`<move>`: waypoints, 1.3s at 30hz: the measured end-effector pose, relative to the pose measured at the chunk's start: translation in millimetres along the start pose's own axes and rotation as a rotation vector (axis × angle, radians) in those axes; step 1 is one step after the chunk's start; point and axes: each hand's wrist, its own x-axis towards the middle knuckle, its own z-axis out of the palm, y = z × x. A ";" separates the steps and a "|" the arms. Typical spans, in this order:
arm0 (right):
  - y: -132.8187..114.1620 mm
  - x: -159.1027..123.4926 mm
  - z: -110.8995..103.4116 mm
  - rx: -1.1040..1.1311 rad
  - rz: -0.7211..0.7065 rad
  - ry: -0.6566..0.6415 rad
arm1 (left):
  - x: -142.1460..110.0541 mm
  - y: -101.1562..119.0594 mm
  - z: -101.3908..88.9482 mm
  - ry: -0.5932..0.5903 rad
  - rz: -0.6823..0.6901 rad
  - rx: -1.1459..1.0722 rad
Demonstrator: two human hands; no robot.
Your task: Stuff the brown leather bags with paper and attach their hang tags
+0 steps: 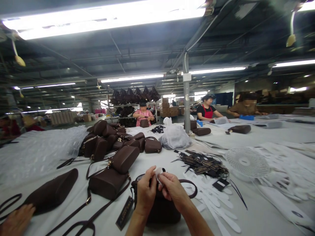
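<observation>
A dark brown handbag (163, 211) stands close in front of me, with its handle loop (193, 188) out to the right. Above its top, my left hand (147, 190) and my right hand (173, 190) meet, fingertips pinched on a small whitish translucent piece (158, 171). What this piece is I cannot make out. A black hang tag (125, 212) with gold lettering lies by the bag's left side, next to my left forearm. White strip-shaped pieces (219, 205) lie spread to the right of my right hand.
Brown bags (112, 183) are heaped at left, before clear plastic wrap (39, 154). Another person's hand (18, 218) touches a bag (55, 193) at lower left. Black tags (203, 164), a white fan (246, 162) and a plastic bag (174, 136) lie ahead; a post (187, 98) rises beyond.
</observation>
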 end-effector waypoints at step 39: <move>-62.4 32.3 -7.9 -0.524 -0.005 -0.238 | 17.3 0.0 -13.7 -0.043 -0.048 -0.038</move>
